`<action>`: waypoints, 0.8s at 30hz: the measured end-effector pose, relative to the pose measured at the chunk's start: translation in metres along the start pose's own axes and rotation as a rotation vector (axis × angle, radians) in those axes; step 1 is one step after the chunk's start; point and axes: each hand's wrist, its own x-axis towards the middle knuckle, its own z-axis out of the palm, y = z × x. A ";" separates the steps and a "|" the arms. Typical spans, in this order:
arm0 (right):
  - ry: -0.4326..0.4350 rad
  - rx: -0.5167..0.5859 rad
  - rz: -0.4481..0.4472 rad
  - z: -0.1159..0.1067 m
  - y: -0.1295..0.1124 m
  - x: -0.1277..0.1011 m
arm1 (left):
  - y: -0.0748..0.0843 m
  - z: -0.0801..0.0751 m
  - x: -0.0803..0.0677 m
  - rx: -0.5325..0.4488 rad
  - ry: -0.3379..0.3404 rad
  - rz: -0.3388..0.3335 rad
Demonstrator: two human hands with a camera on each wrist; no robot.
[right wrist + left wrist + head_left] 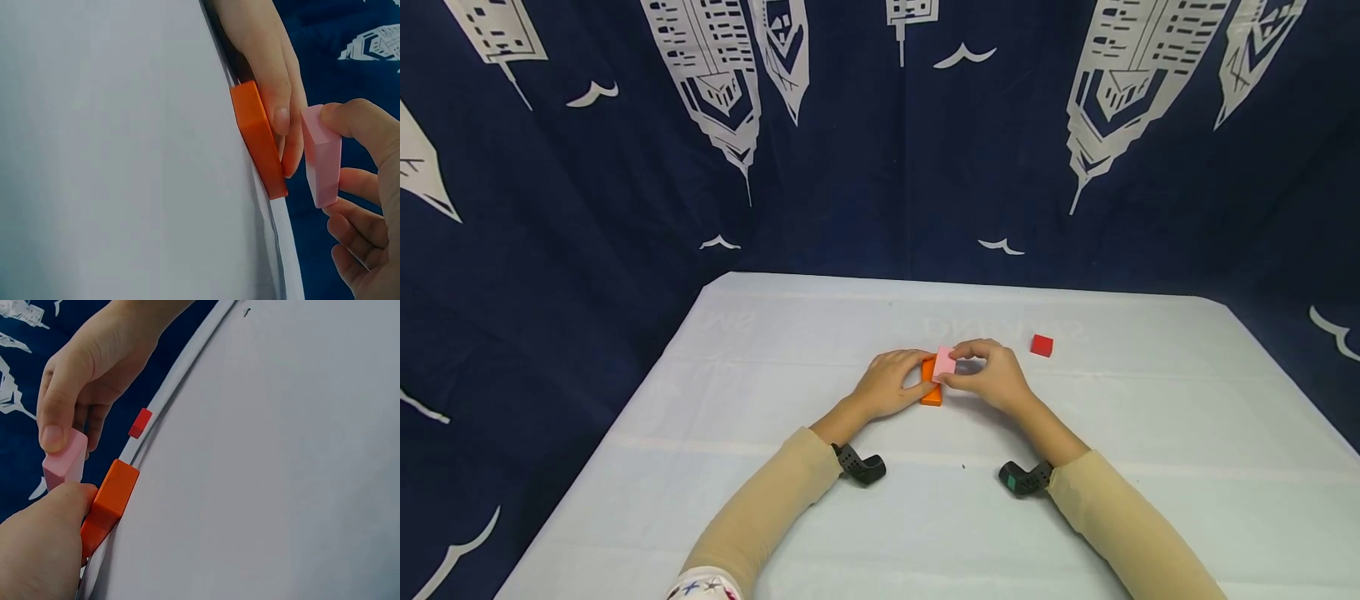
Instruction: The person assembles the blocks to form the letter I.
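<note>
Thumb and index finger of my right hand (pixel 996 375) pinch a pink block (pixel 324 156) by its ends, beside the left hand. My left hand (pixel 891 382) curls its thumb and fingers around an orange block (pixel 111 503), which is longer than the pink one. In the head view the pink block overlaps the orange one and hides part of it. Both wrist views show the pink block above the orange block, close to the left thumb.
A red block (pixel 1042 345) lies on the white-covered table (pixel 880 517), to the right and slightly behind the right hand. Behind the table hangs a dark blue curtain (pixel 850 208) with white prints. Each wrist wears a black strap.
</note>
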 end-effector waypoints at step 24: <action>-0.001 -0.036 -0.105 0.004 -0.014 -0.037 | -0.001 0.001 -0.001 0.013 0.018 0.016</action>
